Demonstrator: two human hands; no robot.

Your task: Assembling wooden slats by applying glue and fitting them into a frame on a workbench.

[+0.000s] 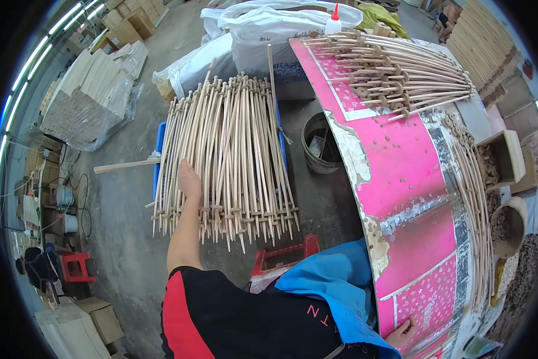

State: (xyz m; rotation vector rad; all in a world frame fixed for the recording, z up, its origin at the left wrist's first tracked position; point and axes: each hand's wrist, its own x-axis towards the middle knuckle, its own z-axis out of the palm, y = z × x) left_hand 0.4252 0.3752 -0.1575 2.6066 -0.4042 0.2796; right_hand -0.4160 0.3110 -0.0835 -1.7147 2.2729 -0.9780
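Observation:
A big stack of pale wooden sticks (233, 149), with small round pieces fitted near their ends, lies in a blue crate (161, 136) on my left. My left hand (189, 180) lies on the left part of this stack, fingers stretched along the sticks and touching them; it grips no stick that I can see. My right hand (402, 333) rests at the near edge of the pink tabletop (403, 164), its fingers loosely bent and apart, with nothing visible in them. More sticks with round pieces (400, 72) lie fanned across the table's far end.
Plain sticks (473, 209) line the table's right side, beside a wooden box (502, 158) and a round tub (508, 226) of small pieces. A bucket (321, 143) stands between crate and table. A red stool (287, 254) is close to me. White sacks (281, 36) and a glue bottle (333, 23) stand beyond.

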